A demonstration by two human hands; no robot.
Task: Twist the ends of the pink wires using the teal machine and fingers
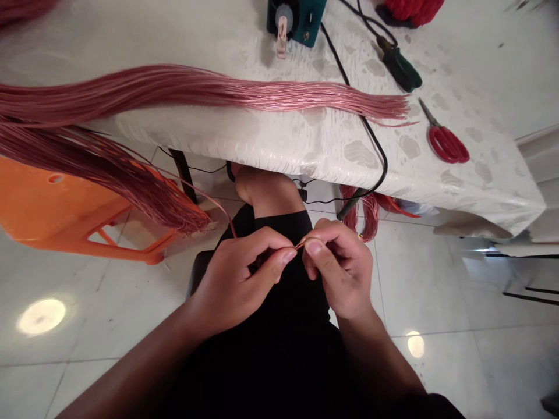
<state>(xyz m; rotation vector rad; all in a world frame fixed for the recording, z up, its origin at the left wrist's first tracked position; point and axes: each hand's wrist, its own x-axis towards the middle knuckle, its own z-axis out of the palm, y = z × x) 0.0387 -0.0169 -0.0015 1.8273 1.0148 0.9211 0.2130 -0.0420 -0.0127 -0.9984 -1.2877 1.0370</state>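
Above my lap, my left hand pinches a thin pinkish cord between thumb and forefinger. The cord trails from that hand up and left toward the bundles. Fingertip to fingertip with it, my right hand pinches the short end of the same cord, which looks orange-brown there. A long bundle of pink cords lies along the table, its cut ends to the right. A second, darker bundle hangs over the table edge at left, above an orange plastic stool.
The table has a patterned cover. On it are red-handled scissors, a green-handled tool with a cable, a teal device and red material. An orange stool stands left; coiled cord lies beneath the table.
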